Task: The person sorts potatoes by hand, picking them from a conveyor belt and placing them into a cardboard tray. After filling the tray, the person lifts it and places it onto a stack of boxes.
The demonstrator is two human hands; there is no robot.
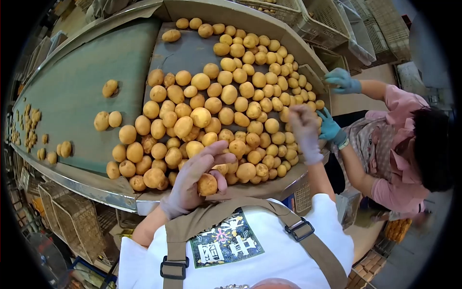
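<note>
Round yellow-brown fruits [229,94] lie in a thick layer on the grey sorting surface [187,53]. My left hand [195,178], in a thin whitish glove, is at the near edge with one brown-patched fruit [207,184] held between its thumb and palm; its other fingers stretch over the pile. My right hand [305,130], gloved too, is over the right end of the pile, its fingers curled in and blurred. Whether anything is inside those fingers cannot be made out.
A green belt [86,91] with scattered fruits runs off to the left. A co-worker in pink [399,144] with blue gloves [340,81] stands at the right end. Plastic crates [322,21] are stacked behind, and others [77,221] stand below the metal edge.
</note>
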